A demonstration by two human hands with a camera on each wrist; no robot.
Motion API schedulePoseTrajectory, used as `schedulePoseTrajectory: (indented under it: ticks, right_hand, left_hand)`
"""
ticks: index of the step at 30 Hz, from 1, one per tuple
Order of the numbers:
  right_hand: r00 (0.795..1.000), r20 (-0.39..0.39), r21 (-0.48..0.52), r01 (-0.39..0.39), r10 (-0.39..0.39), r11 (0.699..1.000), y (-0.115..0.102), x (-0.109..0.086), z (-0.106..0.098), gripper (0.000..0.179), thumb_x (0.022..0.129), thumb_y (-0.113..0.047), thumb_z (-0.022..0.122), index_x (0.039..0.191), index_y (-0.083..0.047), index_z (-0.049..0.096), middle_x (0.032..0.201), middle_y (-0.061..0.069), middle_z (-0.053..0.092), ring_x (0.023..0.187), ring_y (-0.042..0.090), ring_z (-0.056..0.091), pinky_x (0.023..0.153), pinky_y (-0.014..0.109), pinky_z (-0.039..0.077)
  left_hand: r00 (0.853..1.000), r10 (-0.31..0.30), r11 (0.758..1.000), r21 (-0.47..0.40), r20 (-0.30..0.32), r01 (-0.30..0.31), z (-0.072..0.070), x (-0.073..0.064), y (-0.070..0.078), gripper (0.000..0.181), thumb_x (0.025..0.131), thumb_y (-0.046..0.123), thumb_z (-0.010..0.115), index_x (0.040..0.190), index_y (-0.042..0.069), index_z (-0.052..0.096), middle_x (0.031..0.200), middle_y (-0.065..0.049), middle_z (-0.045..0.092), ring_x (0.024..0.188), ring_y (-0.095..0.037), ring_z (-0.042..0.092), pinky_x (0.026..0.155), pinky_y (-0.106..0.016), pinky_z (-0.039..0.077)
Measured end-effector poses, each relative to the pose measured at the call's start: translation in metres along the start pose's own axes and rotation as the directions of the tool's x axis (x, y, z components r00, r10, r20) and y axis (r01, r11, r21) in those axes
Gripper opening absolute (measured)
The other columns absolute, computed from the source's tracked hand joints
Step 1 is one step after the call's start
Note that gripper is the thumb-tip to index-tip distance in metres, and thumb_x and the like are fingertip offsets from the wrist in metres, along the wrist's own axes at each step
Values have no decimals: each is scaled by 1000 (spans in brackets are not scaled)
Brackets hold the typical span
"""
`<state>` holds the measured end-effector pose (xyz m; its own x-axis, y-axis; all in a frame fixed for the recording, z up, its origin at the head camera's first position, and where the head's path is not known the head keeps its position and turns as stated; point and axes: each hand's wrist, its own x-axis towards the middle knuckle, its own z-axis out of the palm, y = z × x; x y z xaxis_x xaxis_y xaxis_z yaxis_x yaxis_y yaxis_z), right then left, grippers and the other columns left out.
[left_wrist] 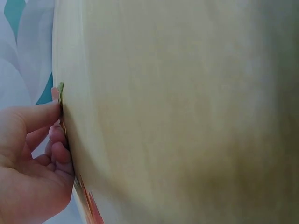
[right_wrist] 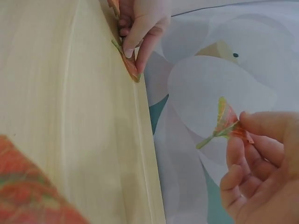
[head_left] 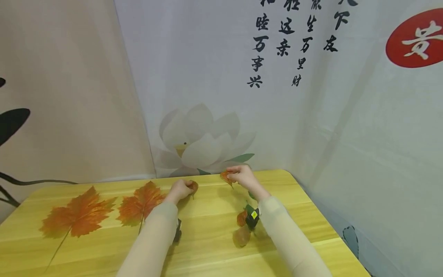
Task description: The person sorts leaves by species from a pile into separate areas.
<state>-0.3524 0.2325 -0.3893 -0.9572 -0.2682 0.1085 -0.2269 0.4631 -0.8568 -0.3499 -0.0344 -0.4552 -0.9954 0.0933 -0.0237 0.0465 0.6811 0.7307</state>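
Observation:
In the head view my left hand (head_left: 179, 191) pinches a small orange-brown leaf (head_left: 195, 187) at the far edge of the yellow wood-grain table (head_left: 207, 215). The right wrist view shows this leaf (right_wrist: 131, 67) low against the tabletop, its green stem sticking out. To the right, my right hand (head_left: 245, 179) holds a second small leaf (head_left: 225, 176) between thumb and fingers, near the far edge. Seen closer, that leaf (right_wrist: 226, 119) is orange-red and yellow with a green stem. In the left wrist view the left hand (left_wrist: 35, 158) largely hides its leaf.
Two large orange maple leaves (head_left: 77, 213) with long stems lie on the table's left. By my right forearm are a small reddish leaf (head_left: 241, 218), a tan leaf (head_left: 241, 236) and a dark object with a yellow label (head_left: 253, 217). A printed curtain (head_left: 207, 77) hangs behind the table.

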Motion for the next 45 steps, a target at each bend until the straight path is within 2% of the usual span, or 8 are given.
schedulePoseTrajectory:
  ticks: [7, 13, 18, 23, 28, 34, 38, 45]
  right_hand:
    - [999, 45, 30, -15, 13, 999, 2, 21, 18, 34, 91, -6, 65, 124, 1, 64, 110, 15, 69, 80, 17, 65, 75, 43, 55]
    - [998, 31, 49, -53, 52, 997, 2, 30, 33, 32, 91, -5, 64, 122, 0, 66, 107, 14, 70, 74, 14, 63, 76, 50, 51]
    - [998, 32, 77, -57, 55, 995, 9, 39, 46, 32, 91, -2, 63, 122, 6, 64, 106, 17, 70, 71, 11, 61, 70, 38, 53]
    - [994, 42, 127, -102, 97, 987, 14, 44, 58, 33, 92, -4, 62, 123, 6, 63, 104, 14, 70, 67, 11, 57, 72, 42, 52]
    - [992, 32, 188, -125, 121, 974, 19, 49, 69, 35, 90, -3, 63, 123, 8, 62, 104, 15, 69, 67, 13, 56, 71, 37, 52]
    - [986, 18, 259, -164, 165, 952, 25, 53, 83, 35, 88, 0, 65, 121, 10, 62, 97, 16, 70, 62, 11, 55, 59, 25, 48]
    - [981, 17, 250, -192, 194, 949, 28, 53, 92, 34, 88, -1, 66, 120, 9, 63, 94, 14, 71, 60, 10, 56, 54, 20, 45]
    - [981, -5, 213, -189, 195, 959, 30, 53, 101, 33, 86, 0, 66, 118, 9, 64, 92, 15, 71, 59, 9, 56, 51, 18, 43]
  left_hand:
    - [1000, -16, 999, -36, 7, 16, -1, 0, -3, 45, 89, 8, 67, 130, -6, 57, 132, -26, 53, 123, -43, 47, 105, -49, 37]
    - [1000, -22, 998, -65, 20, 24, -2, -1, -2, 49, 88, 11, 68, 132, -5, 55, 135, -26, 51, 125, -43, 45, 106, -50, 35]
    - [1000, -19, 996, -85, 16, 20, -1, -3, 2, 48, 87, 10, 68, 131, -6, 55, 133, -26, 53, 123, -42, 47, 105, -49, 37]
    - [999, -34, 995, -98, 12, 35, -1, -1, 0, 49, 86, 10, 68, 131, -7, 56, 133, -26, 53, 123, -43, 47, 105, -50, 37]
    - [999, -45, 994, -100, 12, 45, 0, 1, -2, 51, 85, 10, 69, 132, -6, 55, 134, -24, 53, 124, -41, 47, 105, -49, 36]
    - [999, -42, 997, -70, -6, 41, -2, 1, -1, 50, 85, 10, 69, 130, -5, 57, 131, -24, 55, 121, -39, 50, 104, -46, 38]
    - [999, -47, 997, -63, -2, 47, -2, 0, -1, 49, 86, 12, 69, 131, -4, 57, 132, -23, 55, 122, -40, 49, 104, -47, 38]
    - [999, -46, 997, -68, -2, 46, -2, -2, 1, 50, 86, 13, 70, 131, -4, 57, 133, -23, 54, 123, -40, 48, 105, -47, 37]
